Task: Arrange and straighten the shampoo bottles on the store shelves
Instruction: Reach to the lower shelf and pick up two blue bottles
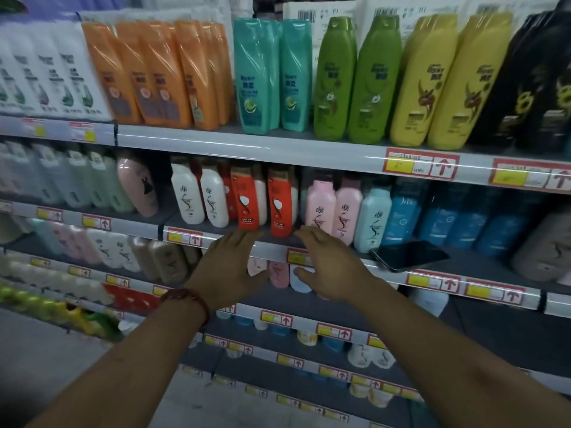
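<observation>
Head view — left hand (230, 267) and right hand (332, 267), both spread empty, just below red bottles (279, 205).

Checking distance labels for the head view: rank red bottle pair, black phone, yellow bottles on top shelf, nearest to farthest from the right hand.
1. Red bottle pair: just above and left of the right hand, by its fingers.
2. Black phone: lying on the same shelf, to the right.
3. Yellow bottles: top shelf, up and right.

blurred: white bottles (46, 72), far left | cut off: black bottles (537, 88), right edge | labels perhaps unreadable
</observation>
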Motion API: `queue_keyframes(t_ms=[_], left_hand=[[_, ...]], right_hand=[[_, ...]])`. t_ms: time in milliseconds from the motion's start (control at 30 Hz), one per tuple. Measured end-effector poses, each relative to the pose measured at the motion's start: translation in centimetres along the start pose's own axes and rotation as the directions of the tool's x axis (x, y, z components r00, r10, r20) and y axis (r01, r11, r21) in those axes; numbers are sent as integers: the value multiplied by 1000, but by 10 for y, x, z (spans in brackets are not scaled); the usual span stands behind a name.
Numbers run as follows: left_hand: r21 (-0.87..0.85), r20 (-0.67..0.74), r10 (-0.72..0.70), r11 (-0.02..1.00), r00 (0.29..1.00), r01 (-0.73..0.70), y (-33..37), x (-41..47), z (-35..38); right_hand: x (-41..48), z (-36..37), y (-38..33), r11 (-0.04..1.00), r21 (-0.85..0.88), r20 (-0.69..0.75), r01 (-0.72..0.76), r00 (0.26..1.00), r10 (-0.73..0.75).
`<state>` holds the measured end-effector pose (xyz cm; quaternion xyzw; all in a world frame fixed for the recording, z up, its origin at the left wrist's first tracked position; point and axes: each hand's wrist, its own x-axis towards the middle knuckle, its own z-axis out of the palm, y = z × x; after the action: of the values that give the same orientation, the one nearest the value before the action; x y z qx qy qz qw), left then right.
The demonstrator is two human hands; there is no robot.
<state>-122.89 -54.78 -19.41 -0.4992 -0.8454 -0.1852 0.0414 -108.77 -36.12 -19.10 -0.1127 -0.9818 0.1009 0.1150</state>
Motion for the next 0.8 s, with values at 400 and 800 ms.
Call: queue_keyframes(t_ms=[400, 800], left_hand=[[-55, 1, 322, 945, 947, -322, -92, 9, 112], [55, -85, 354, 935, 931, -351, -158, -19, 253]], right_hand=[[-5, 120, -10, 986, -69, -165, -149, 977, 136], [-24, 271, 16, 980, -125, -254, -156, 960, 120]])
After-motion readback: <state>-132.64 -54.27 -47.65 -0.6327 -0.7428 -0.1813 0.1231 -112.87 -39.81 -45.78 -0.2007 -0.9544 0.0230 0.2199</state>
